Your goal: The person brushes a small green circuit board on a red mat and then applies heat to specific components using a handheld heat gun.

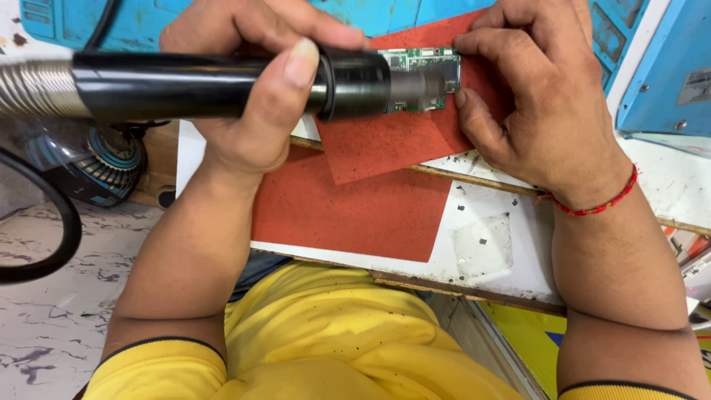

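My left hand (pixel 252 111) grips a black hot-air gun handle (pixel 192 85) with a ribbed metal hose at its left end. Its grey nozzle (pixel 418 85) points right, just over a small green circuit board (pixel 422 61). The board lies on a red mat (pixel 378 141). My right hand (pixel 541 96) presses on the board's right edge with fingertips and thumb. A red thread bracelet circles my right wrist. Part of the board is hidden under the nozzle.
A second red mat (pixel 348 211) lies on the white worktop (pixel 489 244). A blue mat (pixel 392 15) sits behind, a blue box (pixel 666 67) at right. A black cable (pixel 52 222) loops at left over a marbled floor.
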